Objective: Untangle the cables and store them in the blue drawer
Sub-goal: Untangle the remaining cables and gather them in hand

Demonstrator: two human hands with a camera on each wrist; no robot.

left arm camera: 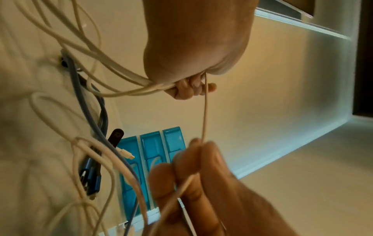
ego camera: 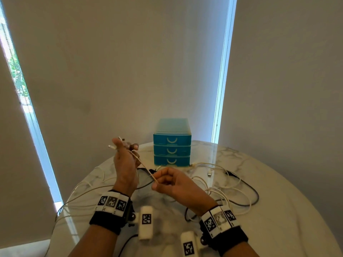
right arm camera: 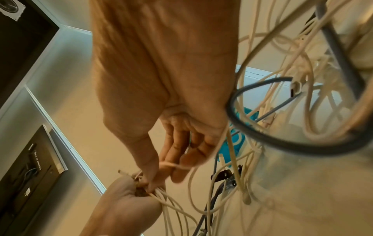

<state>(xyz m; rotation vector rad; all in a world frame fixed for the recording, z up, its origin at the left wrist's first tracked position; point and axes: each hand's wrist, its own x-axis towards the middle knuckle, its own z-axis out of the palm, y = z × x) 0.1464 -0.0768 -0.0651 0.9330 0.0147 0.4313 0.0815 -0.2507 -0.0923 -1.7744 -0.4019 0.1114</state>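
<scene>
Here a white cable (ego camera: 143, 166) runs taut between both hands' pinching fingers (ego camera: 157, 179).

The surface (ego camera: 278, 210) looks like glossy marble; the blue drawer (ego camera: 172, 150) is translucent plastic; the white cables (ego camera: 219, 193) look smooth and rubbery.

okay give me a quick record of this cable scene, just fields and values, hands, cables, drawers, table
left hand: raised left hand grips a bunch of white cable ends
right hand: right hand pinches one white cable stretched taut between the two hands
loose cables: white and dark cables lie looped across the table, not yet untangled
plug: a small USB plug lies on the table right of the hands
drawers: blue drawer unit, three drawers, all closed
table: round marble table
stored so far: nothing seen in a drawer
</scene>
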